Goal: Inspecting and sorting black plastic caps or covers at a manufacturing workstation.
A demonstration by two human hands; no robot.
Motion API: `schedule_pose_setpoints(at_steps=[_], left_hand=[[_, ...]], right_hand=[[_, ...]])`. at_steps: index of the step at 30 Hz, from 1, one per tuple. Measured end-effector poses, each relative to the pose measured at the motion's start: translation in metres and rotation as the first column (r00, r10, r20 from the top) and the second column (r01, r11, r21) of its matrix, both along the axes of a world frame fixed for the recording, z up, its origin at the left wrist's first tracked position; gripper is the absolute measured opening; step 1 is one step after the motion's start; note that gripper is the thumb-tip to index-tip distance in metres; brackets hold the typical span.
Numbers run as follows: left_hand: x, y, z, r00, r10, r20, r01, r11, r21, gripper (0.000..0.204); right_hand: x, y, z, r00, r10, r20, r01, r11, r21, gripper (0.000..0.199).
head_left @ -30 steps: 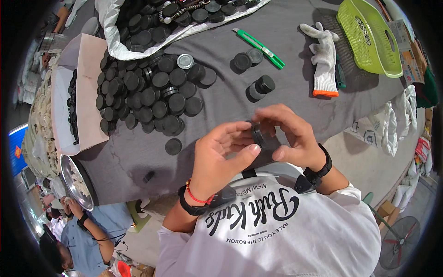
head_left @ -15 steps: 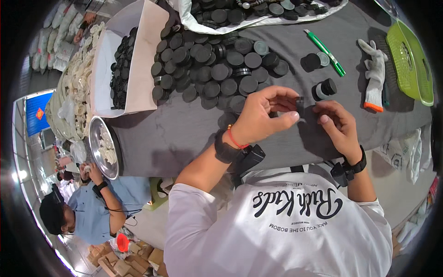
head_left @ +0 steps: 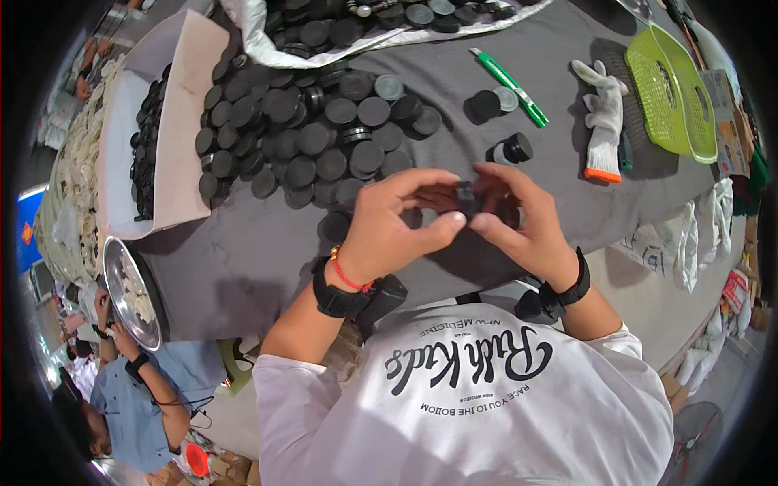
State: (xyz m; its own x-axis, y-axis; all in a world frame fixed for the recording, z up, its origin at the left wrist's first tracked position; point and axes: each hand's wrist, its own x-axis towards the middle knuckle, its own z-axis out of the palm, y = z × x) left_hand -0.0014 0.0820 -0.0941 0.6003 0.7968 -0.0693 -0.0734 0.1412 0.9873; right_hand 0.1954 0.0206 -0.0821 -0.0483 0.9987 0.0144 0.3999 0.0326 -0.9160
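Observation:
Standing on edge, a thin black round disc [head_left: 464, 197] is pinched between the thumb and fingers of my left hand [head_left: 397, 217]. From the other side my right hand [head_left: 523, 223] closes on the same disc with curved thumb and fingers. Whether a second piece sits inside the right fingers is hidden in shadow. Just beyond the hands are a few black and pale round pieces [head_left: 513, 150]. To the left spreads a large pile of similar black discs [head_left: 316, 139] on the grey cloth [head_left: 243, 279].
A white box [head_left: 182, 121] of small black parts and a metal bowl [head_left: 154, 326] are on the left. Farther off lie a white sack [head_left: 267, 53] of discs, a green cutter knife [head_left: 512, 89], a glove [head_left: 604, 134] and a green basket [head_left: 697, 150]. Someone in blue [head_left: 146, 397] works at left.
My right hand has moved in to meet the left at the disc; before, the two were apart. The whole view has shifted, so the table's things appear farther left.

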Motion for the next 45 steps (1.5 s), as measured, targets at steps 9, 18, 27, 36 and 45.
schedule_pose_setpoints(at_steps=[9,18,27,36,45], left_hand=[[0.002,-0.011,0.010,0.991,0.136,-0.003,-0.135,0.989,0.064,0.038],[0.013,-0.031,0.024,0.979,0.159,-0.130,-0.141,0.980,0.139,0.037],[0.019,-0.044,0.027,0.972,0.217,-0.086,-0.207,0.971,0.118,0.038],[0.014,-0.044,0.026,0.994,0.090,-0.057,-0.087,0.995,0.048,0.037],[0.029,-0.064,0.018,0.918,0.321,0.232,-0.226,0.906,-0.359,0.032]], right_hand=[[0.017,-0.011,-0.007,1.000,-0.017,0.018,0.016,1.000,0.021,0.043],[0.015,-0.010,0.005,0.982,0.140,-0.126,-0.126,0.986,0.110,0.050],[0.028,-0.025,-0.005,0.991,0.095,-0.095,-0.090,0.994,0.060,0.048],[0.021,-0.022,0.012,0.976,0.196,-0.099,-0.173,0.964,0.204,0.042],[0.002,-0.015,-0.010,0.994,-0.009,0.111,-0.056,0.820,0.569,0.036]])
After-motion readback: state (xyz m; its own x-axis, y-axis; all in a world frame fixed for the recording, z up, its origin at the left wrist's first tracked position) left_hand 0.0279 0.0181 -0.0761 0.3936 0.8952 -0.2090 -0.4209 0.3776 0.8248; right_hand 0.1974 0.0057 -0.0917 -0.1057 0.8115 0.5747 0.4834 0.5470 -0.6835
